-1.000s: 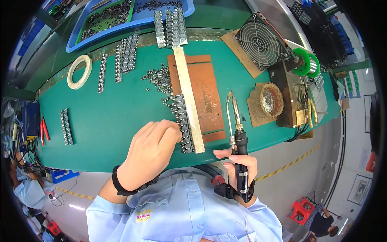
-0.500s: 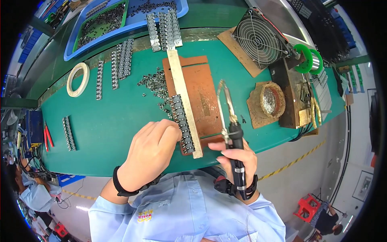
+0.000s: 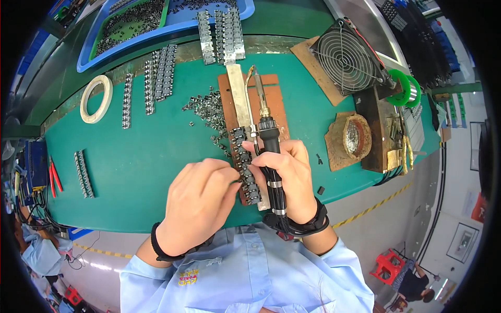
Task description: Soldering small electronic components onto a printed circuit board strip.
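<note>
In the head view, clasps a soldering iron (image 3: 269,138) in the right hand (image 3: 293,180), with fingers wrapped around the black handle and with thumb and forefinger tips reaching across to a strip of black components (image 3: 241,158). Brings the left hand (image 3: 200,201) to the left edge of the same strip, with fingertips drawn together beside a tiny dark piece (image 3: 237,181); cannot tell whether clamped on that piece or merely next to it. Locates the strip between both hands, along the left side of a pale bar (image 3: 238,94), on a reddish-brown board (image 3: 277,112) near the table's front edge.

Loses part of the strip under the right fingertips, and the bar's middle behind the iron and hand. Cannot judge the height of the iron's tip, nor identify two small dark pieces (image 3: 321,190) beyond the right hand. Cuts off a blue tray (image 3: 85,58) at the top, and blurs people (image 3: 44,253) at lower left into the lens's dark rim.

Spreads below as a green mat (image 3: 146,156), bearing a heap of small metallic parts (image 3: 206,109), a pale tape roll (image 3: 107,96), more strips (image 3: 127,101) and red-handled pliers (image 3: 55,177). Continues rightward with a grilled fan (image 3: 348,57), a shiny-lined bowl (image 3: 348,133) on a rough pad (image 3: 336,154), and a green-flanged spool (image 3: 397,86) by a dark box (image 3: 372,146). Opens beyond onto pale floor with a yellow-and-black stripe (image 3: 376,208), a red stool (image 3: 388,266) and a person in a dark top (image 3: 412,286).
</note>
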